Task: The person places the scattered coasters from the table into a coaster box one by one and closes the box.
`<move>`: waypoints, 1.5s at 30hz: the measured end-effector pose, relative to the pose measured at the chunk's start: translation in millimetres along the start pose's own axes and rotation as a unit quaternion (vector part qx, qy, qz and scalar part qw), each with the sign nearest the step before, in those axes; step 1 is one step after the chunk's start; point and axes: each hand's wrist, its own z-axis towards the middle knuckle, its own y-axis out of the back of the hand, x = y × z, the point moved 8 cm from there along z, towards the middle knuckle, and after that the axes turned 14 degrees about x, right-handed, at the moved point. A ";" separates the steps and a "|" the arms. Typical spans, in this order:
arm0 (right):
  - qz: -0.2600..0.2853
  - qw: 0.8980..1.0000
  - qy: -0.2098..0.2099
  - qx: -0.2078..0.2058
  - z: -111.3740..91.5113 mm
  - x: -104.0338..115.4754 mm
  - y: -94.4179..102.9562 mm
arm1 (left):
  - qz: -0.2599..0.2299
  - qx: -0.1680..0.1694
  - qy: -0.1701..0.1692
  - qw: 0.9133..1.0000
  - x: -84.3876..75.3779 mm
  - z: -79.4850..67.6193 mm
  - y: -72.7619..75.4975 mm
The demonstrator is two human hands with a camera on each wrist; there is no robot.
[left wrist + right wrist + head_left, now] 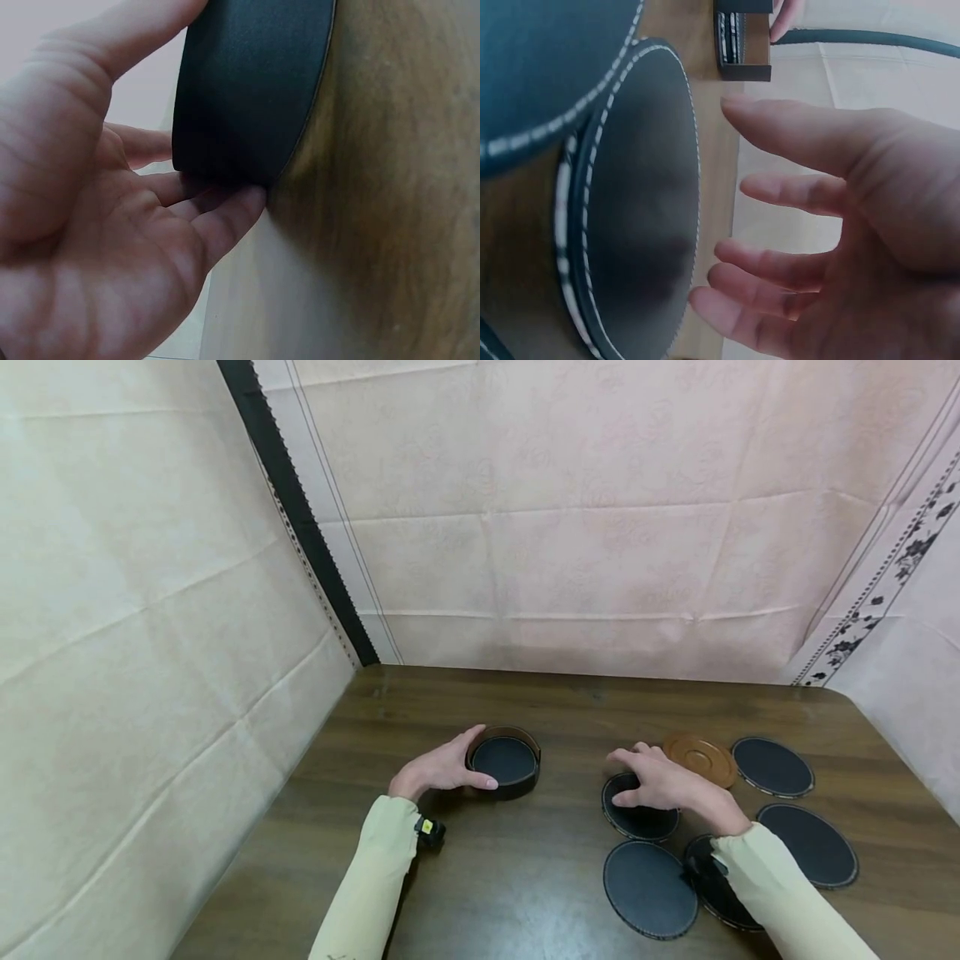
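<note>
My left hand [450, 768] holds a round dark coaster holder [517, 789], thumb on the near side and fingers round its far side. In the left wrist view its smooth black wall [247, 90] stands on the table between thumb and fingers. Inside lies a black coaster [505, 760]; the right wrist view shows several stacked edges [731, 37] through the holder's side gap. Over a round black coaster [641, 822] hovers my right hand [667, 781], fingers spread and slightly bent, holding nothing. That coaster [641, 195] has white stitching and a doubled edge, so another may lie beneath.
Black coasters lie around the right hand: one in front [650, 889], one partly under the forearm [708, 881], two to the right [808, 845] and back right [772, 767]. A brown ringed disc [701, 760] lies behind the hand. Cloth walls [600, 568] border the wooden table [525, 885].
</note>
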 end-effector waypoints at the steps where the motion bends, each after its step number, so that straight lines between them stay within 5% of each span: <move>1: 0.001 1.000 0.001 0.005 -0.9 -1.1 -0.1 | -0.001 0.000 0.000 1.000 -0.1 0.2 -0.2; 10: -0.008 0.999 0.000 0.046 -6.1 -13.1 -0.8 | -0.002 0.002 0.001 1.000 0.5 0.1 -0.4; 45: 0.025 0.997 -0.043 0.050 -3.7 -41.6 1.6 | -0.007 -0.009 0.004 1.000 1.2 -0.6 -1.0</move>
